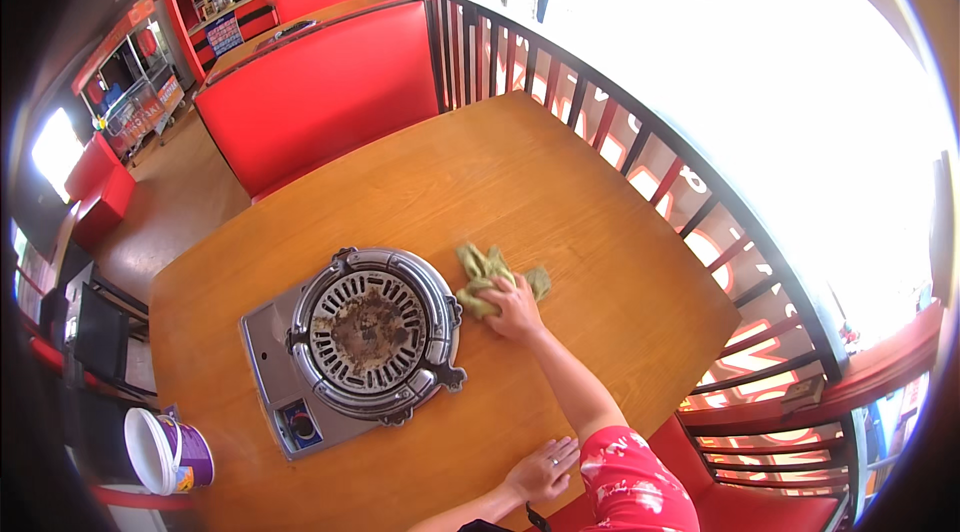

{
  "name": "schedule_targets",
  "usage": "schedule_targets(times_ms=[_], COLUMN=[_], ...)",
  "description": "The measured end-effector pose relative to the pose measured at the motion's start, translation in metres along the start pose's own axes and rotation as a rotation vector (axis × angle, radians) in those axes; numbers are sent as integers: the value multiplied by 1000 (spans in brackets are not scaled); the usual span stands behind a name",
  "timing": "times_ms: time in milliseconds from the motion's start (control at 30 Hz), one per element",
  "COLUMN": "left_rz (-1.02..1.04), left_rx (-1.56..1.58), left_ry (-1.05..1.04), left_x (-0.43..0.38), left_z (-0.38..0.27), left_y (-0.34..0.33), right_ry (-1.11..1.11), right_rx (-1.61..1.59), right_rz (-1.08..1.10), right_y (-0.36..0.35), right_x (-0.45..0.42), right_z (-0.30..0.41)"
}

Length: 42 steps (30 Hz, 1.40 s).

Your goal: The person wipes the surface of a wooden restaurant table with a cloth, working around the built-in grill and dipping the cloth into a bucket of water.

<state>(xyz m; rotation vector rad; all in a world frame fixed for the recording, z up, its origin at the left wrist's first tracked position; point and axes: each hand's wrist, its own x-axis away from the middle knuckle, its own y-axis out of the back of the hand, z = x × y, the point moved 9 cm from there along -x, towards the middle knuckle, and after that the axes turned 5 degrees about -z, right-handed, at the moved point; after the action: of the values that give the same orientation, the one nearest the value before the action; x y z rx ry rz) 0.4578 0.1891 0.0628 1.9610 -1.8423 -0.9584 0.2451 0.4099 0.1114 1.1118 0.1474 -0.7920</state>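
Note:
My right hand presses a crumpled green cloth onto the wooden tabletop, just right of a portable gas stove. A round metal grill plate with slots and dark, rusty-looking stains sits on top of the stove. The stove's control knob faces the lower left. Close to the table's near edge, my left hand rests palm down, a ring on one finger and nothing held.
A white-and-purple plastic bucket stands at the table's left corner. Beyond the far side is a red bench back. Slatted railing runs along the right. A red seat shows at lower right, and a black chair at left.

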Motion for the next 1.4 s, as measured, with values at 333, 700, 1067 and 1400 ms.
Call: schedule_targets(times_ms=[333, 700, 1067, 1400], left_rz=[-596, -1337, -1454, -1488], left_rx=[-558, -1167, -292, 652], left_ry=[169, 583, 1139, 1079], left_x=[268, 618, 677, 779], left_z=[-35, -83, 15, 111], left_y=[242, 549, 591, 605], right_ry=[-67, 52, -84, -226], right_rx=[-86, -122, 215, 209], right_rz=[20, 25, 157, 60], right_y=[44, -61, -74, -78], right_x=[214, 381, 382, 384], right_z=[140, 507, 507, 496])
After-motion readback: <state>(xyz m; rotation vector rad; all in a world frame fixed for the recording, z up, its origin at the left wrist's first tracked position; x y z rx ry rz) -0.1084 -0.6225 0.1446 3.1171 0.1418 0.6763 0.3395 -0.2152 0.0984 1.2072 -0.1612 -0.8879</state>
